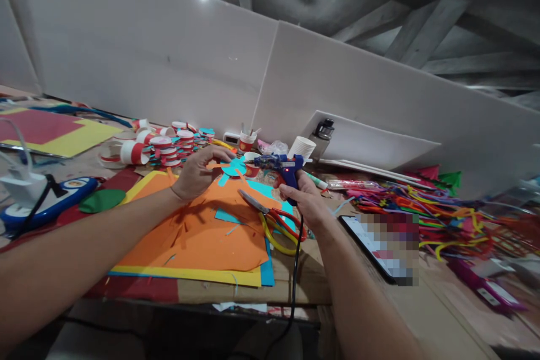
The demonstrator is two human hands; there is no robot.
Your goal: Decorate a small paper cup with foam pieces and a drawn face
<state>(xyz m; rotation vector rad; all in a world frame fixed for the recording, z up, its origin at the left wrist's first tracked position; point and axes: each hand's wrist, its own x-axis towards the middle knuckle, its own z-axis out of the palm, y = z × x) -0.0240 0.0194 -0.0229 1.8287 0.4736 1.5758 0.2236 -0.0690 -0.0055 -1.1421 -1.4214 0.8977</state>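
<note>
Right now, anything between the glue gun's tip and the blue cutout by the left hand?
Nothing visible: the right hand holds the glue gun with its tip at the blue cutout by the left hand. Scissors lie below, off that line.

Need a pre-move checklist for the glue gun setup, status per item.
1. Glue gun held by its handle in the right hand: ok.
2. Power: ok as far as shown, red light lit.
3. Glue hot enough to flow: cannot tell.
4. Left hand well clear of the nozzle: not ok, I'd say; the nozzle points its way and its fingertips look close.
5. Left hand's hold on the turquoise cutout: cannot tell.
6. Scissors out of both hands: ok, lying below the gun.
</note>
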